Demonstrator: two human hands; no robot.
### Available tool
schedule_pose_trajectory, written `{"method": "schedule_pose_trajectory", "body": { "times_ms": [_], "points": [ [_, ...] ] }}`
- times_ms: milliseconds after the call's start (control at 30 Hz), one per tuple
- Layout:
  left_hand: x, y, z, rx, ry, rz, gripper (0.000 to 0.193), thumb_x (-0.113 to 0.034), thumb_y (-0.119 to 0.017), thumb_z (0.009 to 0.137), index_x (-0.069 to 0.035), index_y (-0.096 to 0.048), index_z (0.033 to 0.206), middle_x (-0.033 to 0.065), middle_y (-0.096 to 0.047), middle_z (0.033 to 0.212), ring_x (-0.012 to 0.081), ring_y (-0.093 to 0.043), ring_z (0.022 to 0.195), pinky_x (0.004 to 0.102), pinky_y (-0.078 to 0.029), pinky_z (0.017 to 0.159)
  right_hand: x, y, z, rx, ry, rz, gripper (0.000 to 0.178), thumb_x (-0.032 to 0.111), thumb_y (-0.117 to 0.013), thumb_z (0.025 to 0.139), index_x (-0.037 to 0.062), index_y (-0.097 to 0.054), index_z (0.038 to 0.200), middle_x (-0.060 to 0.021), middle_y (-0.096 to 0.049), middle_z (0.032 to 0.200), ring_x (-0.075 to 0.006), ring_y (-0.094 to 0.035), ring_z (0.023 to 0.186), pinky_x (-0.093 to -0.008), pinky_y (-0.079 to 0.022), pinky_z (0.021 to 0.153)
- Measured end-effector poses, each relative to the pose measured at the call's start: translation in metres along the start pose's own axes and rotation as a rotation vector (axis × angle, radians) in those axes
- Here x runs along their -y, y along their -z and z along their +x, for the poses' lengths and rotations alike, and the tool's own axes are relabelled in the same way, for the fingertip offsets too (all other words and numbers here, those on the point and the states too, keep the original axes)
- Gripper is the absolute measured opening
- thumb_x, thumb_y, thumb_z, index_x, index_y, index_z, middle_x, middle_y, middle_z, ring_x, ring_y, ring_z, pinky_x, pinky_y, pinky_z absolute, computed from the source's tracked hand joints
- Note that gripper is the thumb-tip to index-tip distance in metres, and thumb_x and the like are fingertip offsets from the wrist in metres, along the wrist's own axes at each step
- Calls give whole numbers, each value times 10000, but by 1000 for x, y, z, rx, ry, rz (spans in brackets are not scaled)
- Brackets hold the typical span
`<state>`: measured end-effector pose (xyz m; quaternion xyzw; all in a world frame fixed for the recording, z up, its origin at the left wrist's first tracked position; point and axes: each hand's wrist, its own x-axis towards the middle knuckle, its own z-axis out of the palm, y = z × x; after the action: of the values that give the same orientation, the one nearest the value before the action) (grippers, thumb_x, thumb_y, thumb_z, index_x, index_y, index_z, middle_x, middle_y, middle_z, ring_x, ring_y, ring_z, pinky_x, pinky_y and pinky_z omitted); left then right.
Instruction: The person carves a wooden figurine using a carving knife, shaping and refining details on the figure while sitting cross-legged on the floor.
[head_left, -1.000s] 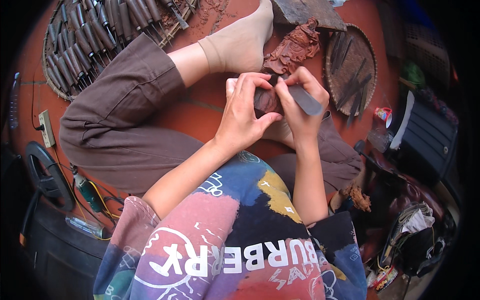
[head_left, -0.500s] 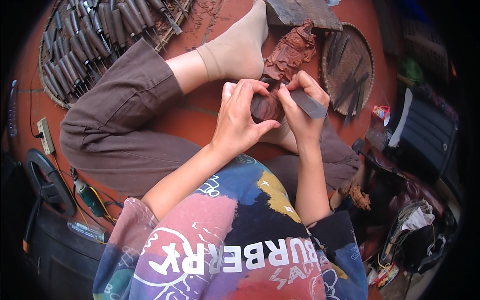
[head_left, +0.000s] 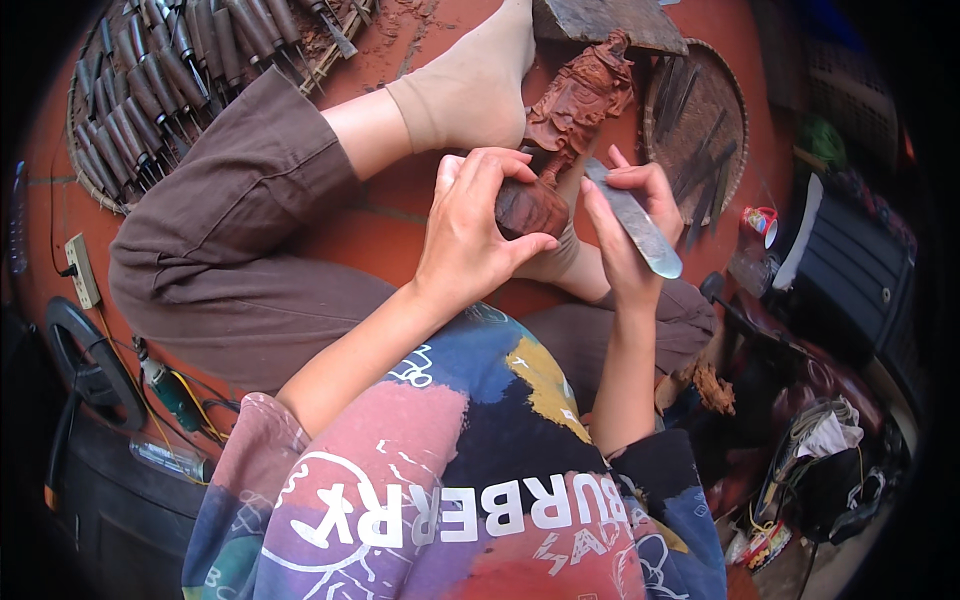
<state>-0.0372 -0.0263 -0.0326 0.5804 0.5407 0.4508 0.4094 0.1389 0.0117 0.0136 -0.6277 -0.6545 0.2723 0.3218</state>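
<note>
A reddish-brown carved wooden figure (head_left: 583, 100) lies slanting across the floor between my feet, its rounded base toward me. My left hand (head_left: 462, 235) wraps round that base, thumb below and fingers over the top. In my right hand (head_left: 640, 265) is a flat grey file (head_left: 632, 220), pinched between thumb and fingers with its broad rounded end pointing back toward me. The file's other end is beside the base, and a gap shows between them. My sock-covered left foot (head_left: 465, 95) rests alongside the figure.
At the upper left, a round woven tray (head_left: 75, 150) is crowded with wooden-handled chisels (head_left: 165, 85). A smaller basket (head_left: 742, 130) on the right holds several dark files. A wooden board (head_left: 610, 25) lies beyond the figure. A power strip (head_left: 82, 270) and a green power tool (head_left: 170, 390) are at left.
My right hand has drawn back to the right with the file, away from the base. The base is more exposed and appears slightly turned; my left hand keeps its hold.
</note>
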Motion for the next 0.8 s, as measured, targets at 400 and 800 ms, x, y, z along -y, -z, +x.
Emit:
{"method": "schedule_pose_trajectory", "body": {
  "times_ms": [400, 800],
  "points": [
    [1, 2, 1, 22, 20, 13, 630, -232, -946, 576, -66, -594, 1072, 100, -651, 1205, 298, -593, 1085, 407, -406, 967, -11, -28, 8, -13, 32, -55, 223, 56, -769, 756, -14, -559, 728, -73, -567, 674, -122, -537, 602, -270, -415, 560],
    [3, 0, 2, 10, -2, 20, 632, -212, -945, 569, -68, -599, 1078, 91, -648, 1207, 301, -585, 1082, 410, -406, 969, -6, -40, 10, -138, -121, 62, 208, 29, -753, 735, -1, -552, 688, -41, -516, 615, -76, -484, 604, -255, -421, 590]
  ]
}}
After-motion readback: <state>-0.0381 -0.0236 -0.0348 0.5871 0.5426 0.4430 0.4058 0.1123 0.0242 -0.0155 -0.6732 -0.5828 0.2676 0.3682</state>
